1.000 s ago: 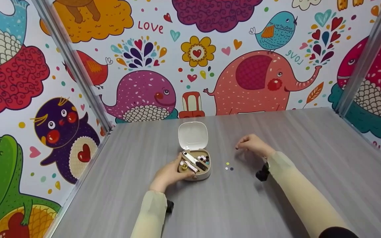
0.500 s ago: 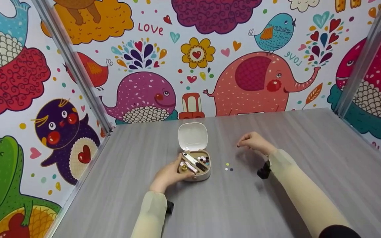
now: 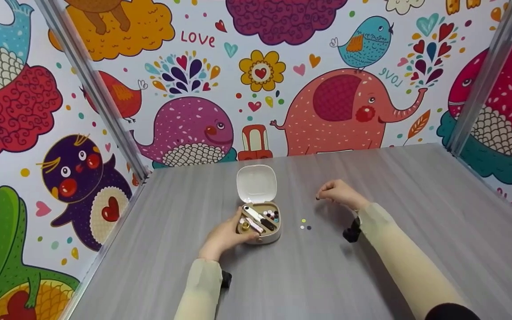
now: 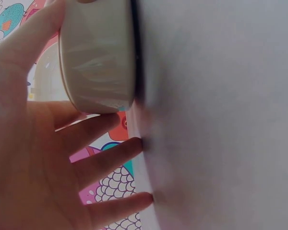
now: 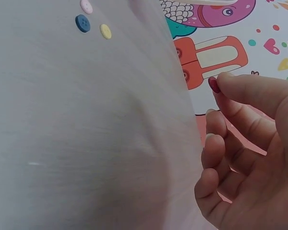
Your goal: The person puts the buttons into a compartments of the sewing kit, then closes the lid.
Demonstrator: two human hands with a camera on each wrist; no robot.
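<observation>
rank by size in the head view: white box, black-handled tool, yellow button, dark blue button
1. White box
2. Black-handled tool
3. Yellow button and dark blue button: too alike to rank

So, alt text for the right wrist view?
The right hand pinches a small red disc between thumb and finger. A round pink button, round blue button and round yellow button lie on grey tabletop before a cartoon wall.

Glossy plastic-looking case (image 4: 98, 62), smooth plastic-looking buttons (image 5: 83, 23), matt wood-grained tabletop (image 3: 282, 275), metal posts (image 3: 95, 91)
</observation>
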